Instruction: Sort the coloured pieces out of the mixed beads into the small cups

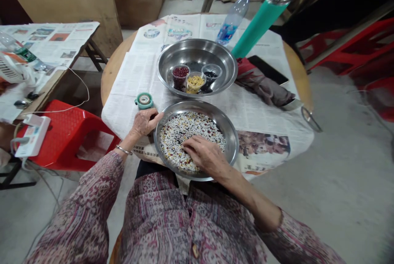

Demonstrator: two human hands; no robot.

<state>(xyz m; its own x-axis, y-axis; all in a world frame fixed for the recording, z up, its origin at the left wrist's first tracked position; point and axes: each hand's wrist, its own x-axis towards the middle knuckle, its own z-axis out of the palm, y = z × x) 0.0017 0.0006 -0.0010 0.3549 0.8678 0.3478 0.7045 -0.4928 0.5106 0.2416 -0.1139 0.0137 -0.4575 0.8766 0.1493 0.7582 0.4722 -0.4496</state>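
A metal basin (234, 149) in front of me holds a mix of white grains (197, 124) with black, yellow and dark red ones among them. My left hand (145, 122) is closed at its left rim, thumb against the edge. Over the grains, my right hand (205, 155) has its fingers bent together and touching them; what lies between the fingertips is hidden. A second metal basin (227, 63) stands behind. Inside it are three clear plastic cups: one with dark red beans (180, 72), one with yellow grains (195, 81), one with black beans (211, 74).
Newspaper (126, 87) covers the round table. A green tape roll (144, 100) lies left of the basins. Behind stand a plastic bottle (234, 17) and a green flask (261, 24). A folded umbrella (261, 83) and a black phone (269, 70) lie right. A red stool (67, 136) bears a power strip (33, 136).
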